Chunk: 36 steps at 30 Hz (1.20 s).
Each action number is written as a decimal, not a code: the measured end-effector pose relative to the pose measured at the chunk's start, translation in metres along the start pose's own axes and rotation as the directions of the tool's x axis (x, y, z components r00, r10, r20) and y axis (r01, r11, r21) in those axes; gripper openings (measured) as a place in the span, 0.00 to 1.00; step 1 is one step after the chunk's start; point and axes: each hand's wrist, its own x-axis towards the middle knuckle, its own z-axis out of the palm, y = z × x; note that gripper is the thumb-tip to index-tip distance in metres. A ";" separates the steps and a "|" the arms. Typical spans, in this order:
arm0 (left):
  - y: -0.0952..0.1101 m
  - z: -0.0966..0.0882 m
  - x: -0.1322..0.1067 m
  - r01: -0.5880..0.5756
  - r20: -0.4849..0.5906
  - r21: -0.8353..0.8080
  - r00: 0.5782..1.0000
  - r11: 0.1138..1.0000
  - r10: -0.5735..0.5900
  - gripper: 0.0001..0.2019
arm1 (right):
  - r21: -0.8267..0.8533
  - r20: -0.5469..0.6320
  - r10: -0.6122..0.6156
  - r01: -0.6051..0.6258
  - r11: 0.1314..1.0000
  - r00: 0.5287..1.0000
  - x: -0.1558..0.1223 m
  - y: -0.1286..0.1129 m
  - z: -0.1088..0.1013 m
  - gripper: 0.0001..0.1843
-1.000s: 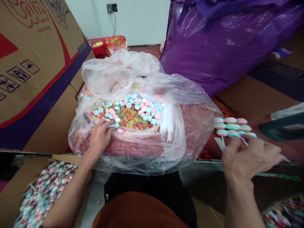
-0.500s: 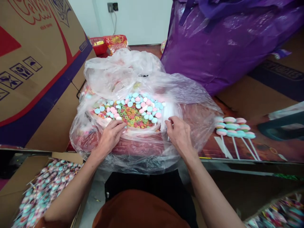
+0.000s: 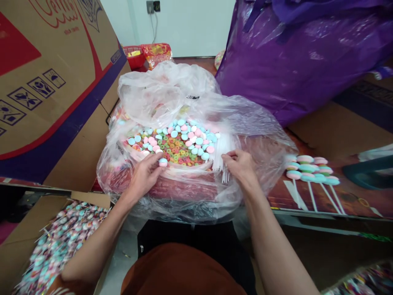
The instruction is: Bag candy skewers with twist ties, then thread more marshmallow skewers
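Between the fingertips of my left hand (image 3: 146, 172) is a marshmallow (image 3: 163, 162) with pink, white and blue layers. My right hand (image 3: 241, 164) pinches at a bundle of white lollipop sticks (image 3: 219, 151); its fingertips close on a stick at the bundle's right side. Beyond my hands, an open clear plastic bag (image 3: 184, 192) holds loose pink, blue and white marshmallows (image 3: 199, 141) around ring-shaped gummies (image 3: 175, 147) in red, yellow and green. To the right lie several marshmallow lollipops (image 3: 307, 169) with stacked heads and white sticks.
A large printed carton (image 3: 70, 119) stands at the left, a purple bag (image 3: 276, 61) at the back right. Below left, an open box holds many wrapped lollipops (image 3: 67, 237). A red basket (image 3: 135, 61) and red candy packet (image 3: 157, 55) sit behind. A teal object (image 3: 368, 174) lies far right.
The marshmallow now shows clearly in my left fingertips, lifted slightly off the bag's edge. My right hand stays at the sticks, with some stick ends now fanned lower. The view has shifted slightly left.
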 end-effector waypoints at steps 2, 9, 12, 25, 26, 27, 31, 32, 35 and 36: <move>0.001 0.004 0.001 0.139 -0.005 -0.232 0.990 0.963 -0.144 0.19 | 0.121 -0.047 -0.004 0.009 0.993 0.999 -0.013 -0.003 -0.010 0.07; 0.011 0.018 0.004 0.323 0.079 -0.705 0.921 0.631 -0.382 0.21 | 0.535 0.149 -0.316 0.192 0.823 0.937 -0.113 -0.030 -0.035 0.10; 0.013 0.024 0.005 0.307 0.031 -0.757 0.899 0.577 -0.437 0.22 | 0.559 0.332 -0.425 0.188 0.808 0.842 -0.142 -0.034 -0.031 0.12; 0.004 0.024 0.002 0.229 -0.013 -0.844 0.895 0.485 -0.446 0.20 | 0.551 0.554 -0.416 0.057 0.833 0.721 -0.149 -0.039 -0.007 0.14; 0.004 0.024 0.003 0.231 -0.015 -0.842 0.893 0.487 -0.449 0.19 | 0.555 0.560 -0.408 0.039 0.831 0.721 -0.149 -0.039 -0.007 0.14; 0.004 0.024 0.003 0.233 -0.017 -0.839 0.892 0.492 -0.451 0.19 | 0.557 0.568 -0.400 0.023 0.830 0.719 -0.149 -0.038 -0.007 0.14; 0.003 0.025 0.004 0.215 -0.073 -0.779 0.902 0.590 -0.425 0.18 | 0.555 0.594 -0.387 -0.011 0.832 0.705 -0.145 -0.038 -0.002 0.14; 0.002 0.026 0.003 0.210 -0.093 -0.752 0.905 0.625 -0.416 0.18 | 0.556 0.598 -0.383 -0.020 0.831 0.704 -0.143 -0.040 0.001 0.14; 0.002 0.030 0.000 0.231 -0.107 -0.676 0.909 0.700 -0.403 0.19 | 0.571 0.611 -0.346 -0.094 0.816 0.712 -0.139 -0.051 0.013 0.13; 0.003 0.032 -0.002 0.245 -0.100 -0.653 0.910 0.716 -0.402 0.19 | 0.583 0.612 -0.332 -0.126 0.803 0.718 -0.138 -0.055 0.017 0.13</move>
